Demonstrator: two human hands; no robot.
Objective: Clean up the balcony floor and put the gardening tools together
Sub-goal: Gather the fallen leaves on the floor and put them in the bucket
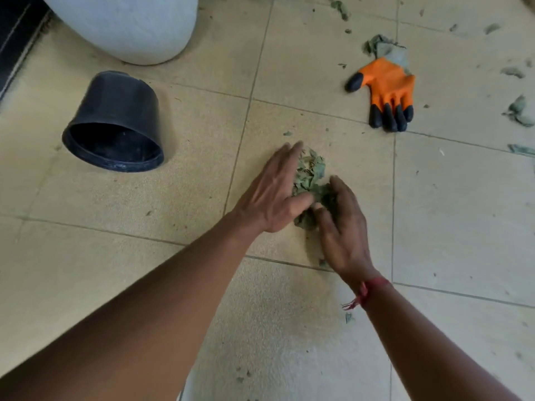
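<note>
The beige tiled balcony floor (86,227) fills the whole scene. Far up and to the left of the hands stands a big white planter (127,24), only its rounded base in sight. Nearer, well off to the left of the hands, a black plastic pot (118,111) lies tipped on its side, its mouth facing this way.

The person's bare arms reach in from below. The left hand (275,195) is flat, fingers straight and close together, pressed against the left side of a small pile of dried leaves (309,175). The right hand (344,227) cups the pile's right side, fingers loosely bent and not closed round it, so the pile sits on the tile between both palms.

Up and to the right of the hands, well apart, an orange gardening glove (388,88) with black fingertips lies flat. Leaf scraps (521,111) are scattered beyond it. A red thread (367,290) circles the right wrist.
</note>
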